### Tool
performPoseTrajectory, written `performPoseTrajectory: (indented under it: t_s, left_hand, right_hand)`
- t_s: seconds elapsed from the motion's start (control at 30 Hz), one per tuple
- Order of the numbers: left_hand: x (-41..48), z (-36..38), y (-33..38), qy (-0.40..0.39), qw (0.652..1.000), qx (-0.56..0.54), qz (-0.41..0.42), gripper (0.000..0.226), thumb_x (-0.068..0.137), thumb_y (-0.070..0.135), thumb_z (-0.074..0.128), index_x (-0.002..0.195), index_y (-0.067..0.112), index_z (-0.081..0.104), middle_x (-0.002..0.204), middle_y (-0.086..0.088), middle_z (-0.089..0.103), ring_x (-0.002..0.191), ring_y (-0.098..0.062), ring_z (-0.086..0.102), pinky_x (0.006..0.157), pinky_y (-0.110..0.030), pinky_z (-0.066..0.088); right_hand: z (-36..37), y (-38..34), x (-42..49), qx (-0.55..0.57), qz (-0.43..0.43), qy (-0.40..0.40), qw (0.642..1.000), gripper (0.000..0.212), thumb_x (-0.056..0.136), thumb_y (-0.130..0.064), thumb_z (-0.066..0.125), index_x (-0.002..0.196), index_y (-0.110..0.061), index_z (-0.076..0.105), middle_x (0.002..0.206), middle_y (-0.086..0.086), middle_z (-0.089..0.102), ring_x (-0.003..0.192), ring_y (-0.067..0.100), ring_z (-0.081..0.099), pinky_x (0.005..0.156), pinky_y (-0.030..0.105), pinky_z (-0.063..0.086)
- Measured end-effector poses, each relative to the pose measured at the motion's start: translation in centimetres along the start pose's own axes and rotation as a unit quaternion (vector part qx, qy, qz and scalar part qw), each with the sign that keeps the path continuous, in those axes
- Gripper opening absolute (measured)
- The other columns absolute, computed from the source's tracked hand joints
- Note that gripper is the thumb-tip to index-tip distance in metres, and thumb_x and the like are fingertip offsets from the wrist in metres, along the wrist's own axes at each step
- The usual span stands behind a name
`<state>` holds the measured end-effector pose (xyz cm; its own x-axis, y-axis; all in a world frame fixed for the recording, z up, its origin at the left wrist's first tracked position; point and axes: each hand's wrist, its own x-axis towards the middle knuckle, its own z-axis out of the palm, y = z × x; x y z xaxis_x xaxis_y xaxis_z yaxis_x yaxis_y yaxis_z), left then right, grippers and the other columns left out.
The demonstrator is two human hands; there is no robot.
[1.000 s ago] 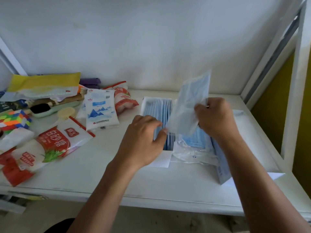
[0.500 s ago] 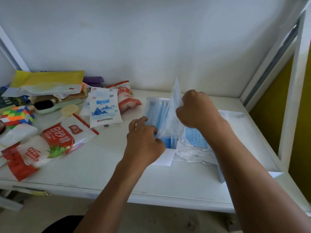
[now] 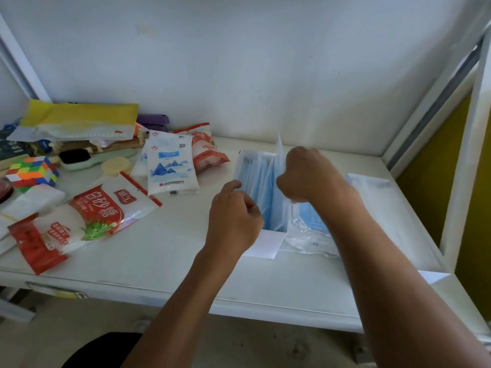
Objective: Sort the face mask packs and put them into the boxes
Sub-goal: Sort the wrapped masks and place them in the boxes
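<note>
A white table (image 3: 164, 251) stood against a plain white wall, cluttered along its left side and barer toward the right. Near the middle sat an open white box (image 3: 243, 162), its near flap (image 3: 265, 244) lying flat on the tabletop, with blue mask packs (image 3: 259, 187) standing on edge inside it. The person's right hand (image 3: 308, 176) was closed in a fist around the top of one mask pack (image 3: 279, 205), which stood upright at the right side of the box with its clear upper corner poking above the knuckles. The left hand (image 3: 233, 219) was at the box's near left corner, fingers curled and touching the packs already inside (I could not tell whether it actually pinched any of them). Just right of the box lay a loose heap of clear wrappers with more blue masks (image 3: 309, 224) in them, partly hidden under the right forearm. Over on the left were a red-and-white sugar bag (image 3: 103, 208), a white bag with blue mountains (image 3: 170, 166), a coloured puzzle cube (image 3: 32, 172) and a hairbrush (image 3: 87, 156).
</note>
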<state>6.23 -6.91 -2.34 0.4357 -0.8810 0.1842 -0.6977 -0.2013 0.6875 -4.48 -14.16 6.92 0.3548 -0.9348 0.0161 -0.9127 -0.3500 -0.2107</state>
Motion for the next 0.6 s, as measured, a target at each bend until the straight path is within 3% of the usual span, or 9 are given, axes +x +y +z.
performPoseTrajectory:
  t_s: [0.1,0.17,0.23,0.33,0.5,0.6]
  left_hand:
    - [-0.2,0.1,0.1,0.003,1.0,-0.012,0.008,0.012,0.089,0.018,0.068,0.083,0.008,0.071,0.134,-0.001,0.06,0.129,-0.013,0.05,0.093,-0.015,0.028]
    - [-0.1,0.2,0.0,0.001,1.0,-0.019,0.009,0.014,0.088,0.019,0.069,0.084,0.006,0.072,0.129,-0.002,0.063,0.127,-0.014,0.051,0.09,-0.013,0.029]
    - [-0.1,0.3,-0.1,0.004,1.0,-0.022,0.009,0.015,0.088,0.021,0.071,0.086,0.006,0.073,0.13,-0.002,0.061,0.125,-0.016,0.052,0.082,-0.006,0.028]
    - [-0.1,0.3,-0.2,0.015,1.0,-0.017,0.014,0.017,0.087,0.021,0.072,0.085,0.004,0.07,0.13,-0.004,0.061,0.121,-0.018,0.055,0.078,-0.001,0.025]
    - [0.0,0.6,-0.3,0.054,0.998,-0.011,0.028,0.017,0.083,0.013,0.071,0.071,0.003,0.066,0.098,-0.008,0.065,0.093,-0.023,0.062,0.062,-0.003,0.027]
    - [-0.1,0.8,-0.5,0.081,0.994,-0.038,0.058,0.009,0.09,0.019,0.066,0.092,0.012,0.061,0.101,-0.002,0.062,0.095,-0.021,0.061,0.067,-0.009,0.035]
  right_hand:
    - [1.9,-0.6,0.4,0.036,0.017,0.008,0.999,0.021,0.082,-0.006,0.052,0.066,-0.01,0.04,0.066,0.004,0.044,0.055,0.016,0.042,0.046,0.024,0.028]
    - [3.0,-0.9,0.6,0.043,0.027,0.017,0.999,0.017,0.083,-0.006,0.053,0.07,-0.007,0.042,0.069,0.003,0.045,0.06,0.019,0.046,0.05,0.025,0.033]
    - [3.7,-1.1,0.6,0.024,0.042,0.025,0.999,0.004,0.085,-0.007,0.055,0.086,-0.009,0.052,0.082,0.006,0.052,0.076,0.025,0.054,0.063,0.028,0.04]
    - [4.5,-1.2,0.5,-0.03,0.069,0.04,0.996,0.021,0.088,-0.013,0.057,0.109,-0.012,0.06,0.107,0.008,0.062,0.103,0.029,0.06,0.071,0.032,0.041]
    - [6.3,-1.0,0.2,-0.085,0.08,0.083,0.99,0.026,0.088,-0.02,0.051,0.109,-0.012,0.063,0.12,0.01,0.055,0.118,0.03,0.041,0.08,0.034,0.034]
    - [7.2,-0.3,0.5,0.003,0.077,0.077,0.994,0.029,0.091,-0.03,0.052,0.106,-0.011,0.068,0.12,0.013,0.054,0.119,0.032,0.04,0.089,0.037,0.038]
